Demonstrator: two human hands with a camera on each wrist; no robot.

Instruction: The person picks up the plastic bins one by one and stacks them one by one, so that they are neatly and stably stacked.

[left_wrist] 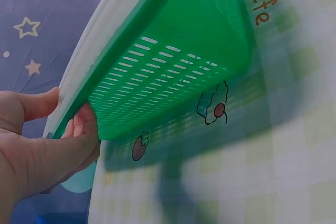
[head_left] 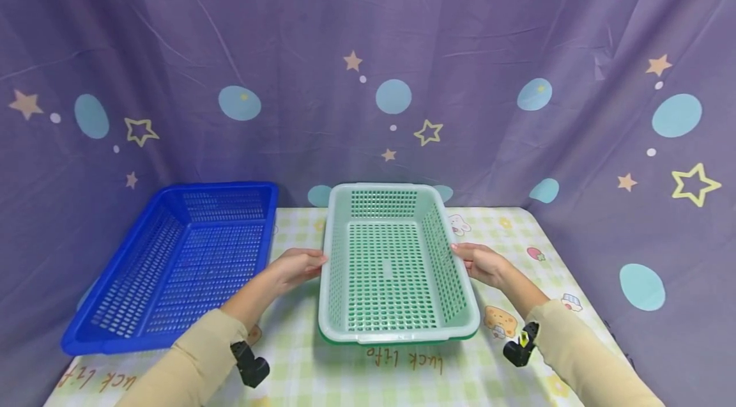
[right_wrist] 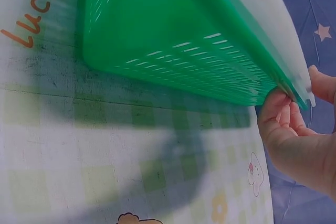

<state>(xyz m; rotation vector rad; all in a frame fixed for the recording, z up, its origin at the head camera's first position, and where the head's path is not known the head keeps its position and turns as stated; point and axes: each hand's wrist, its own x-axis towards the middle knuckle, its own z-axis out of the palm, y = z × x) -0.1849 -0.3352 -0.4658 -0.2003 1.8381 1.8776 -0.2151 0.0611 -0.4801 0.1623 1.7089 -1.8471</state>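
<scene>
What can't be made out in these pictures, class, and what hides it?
Head view: most of the green basket, covered by the white basket.
Left wrist view: the white basket's inside, hidden by the green basket's wall.
Right wrist view: the brown print, cut off by the bottom edge.

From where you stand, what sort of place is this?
Probably a makeshift recording booth: starry purple cloth hangs behind and beside a checked tablecloth, and a black device sits beside each beige sleeve.
</scene>
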